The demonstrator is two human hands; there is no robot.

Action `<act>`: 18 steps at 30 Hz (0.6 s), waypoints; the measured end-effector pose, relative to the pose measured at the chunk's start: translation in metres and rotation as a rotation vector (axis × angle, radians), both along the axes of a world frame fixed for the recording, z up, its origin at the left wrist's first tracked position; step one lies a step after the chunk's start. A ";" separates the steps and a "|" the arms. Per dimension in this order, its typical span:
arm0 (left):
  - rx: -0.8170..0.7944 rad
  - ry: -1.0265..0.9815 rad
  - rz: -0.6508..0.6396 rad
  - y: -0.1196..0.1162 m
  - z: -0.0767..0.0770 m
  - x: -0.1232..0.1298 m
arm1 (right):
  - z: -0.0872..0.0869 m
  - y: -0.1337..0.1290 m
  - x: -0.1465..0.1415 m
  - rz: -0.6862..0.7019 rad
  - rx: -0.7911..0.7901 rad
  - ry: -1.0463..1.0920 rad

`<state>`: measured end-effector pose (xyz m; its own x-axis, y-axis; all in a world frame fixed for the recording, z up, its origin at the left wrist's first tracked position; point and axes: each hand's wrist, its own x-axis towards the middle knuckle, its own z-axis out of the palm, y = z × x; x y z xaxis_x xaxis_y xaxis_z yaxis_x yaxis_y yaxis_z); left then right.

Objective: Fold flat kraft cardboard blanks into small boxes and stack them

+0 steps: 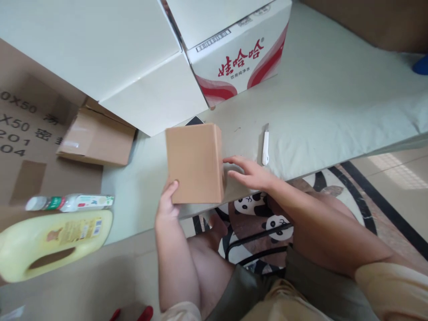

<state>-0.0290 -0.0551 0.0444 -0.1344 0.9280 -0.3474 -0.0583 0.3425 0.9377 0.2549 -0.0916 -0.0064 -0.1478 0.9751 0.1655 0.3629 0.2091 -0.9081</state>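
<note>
Box [194,165] is sitting in your left hand [168,200] over the near edge of the desk [317,111], your thumb pressing its near left corner. Your right hand [253,173] is hovering beside its right face, fingers parted and holding nothing; contact there is hard to tell. You seem to be steadying the box, so the next move is probably calling for a firm left grip and careful right-finger placement. Your other left fingers are mostly hiding underneath, and the box is covering most of a dark thing [195,121] behind.
</note>
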 end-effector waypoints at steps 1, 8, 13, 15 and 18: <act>-0.054 -0.055 0.009 0.000 -0.006 0.006 | 0.001 -0.002 -0.002 0.010 0.067 0.014; -0.165 -0.355 -0.195 -0.002 -0.023 0.039 | 0.020 -0.017 -0.004 -0.092 0.453 0.159; -0.121 -0.173 -0.336 0.000 -0.031 0.061 | 0.024 -0.023 -0.003 -0.208 0.575 0.163; 0.030 -0.032 -0.381 0.002 -0.034 0.067 | 0.023 -0.022 -0.005 -0.247 0.607 0.144; 0.237 0.104 -0.383 0.007 -0.041 0.068 | 0.021 -0.019 -0.009 -0.201 0.588 0.102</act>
<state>0.0395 -0.0478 0.0033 0.2112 0.9697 -0.1227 0.1292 0.0967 0.9869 0.2458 -0.1107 0.0146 0.0741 0.7238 0.6860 0.3650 0.6205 -0.6941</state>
